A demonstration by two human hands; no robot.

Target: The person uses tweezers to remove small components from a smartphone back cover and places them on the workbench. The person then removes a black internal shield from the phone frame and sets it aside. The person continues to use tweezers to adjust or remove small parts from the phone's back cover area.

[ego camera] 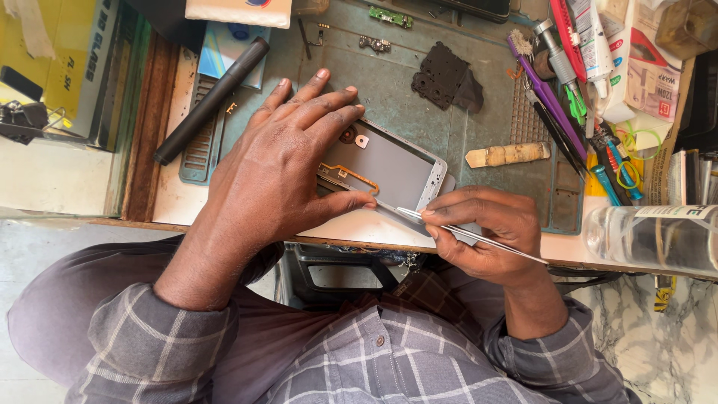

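Observation:
An opened phone body (389, 168) with a grey inner panel and an orange flex strip lies on a teal work mat (396, 90). My left hand (277, 161) lies flat over its left half, fingers spread across the top and thumb along the lower edge, pressing it down. Just right of the phone's lower corner, my right hand (486, 228) pinches thin metal tweezers (464, 230). Their tip points left and touches the phone's lower edge near my left thumb.
A black cylinder (213, 101) lies at the mat's upper left. Dark foam pieces (445, 75), a small circuit board (389, 15) and a wooden stick (508, 154) rest on the mat. Pens, tools and tubes (576, 67) crowd the right. A clear bottle (651, 236) lies at the bench edge.

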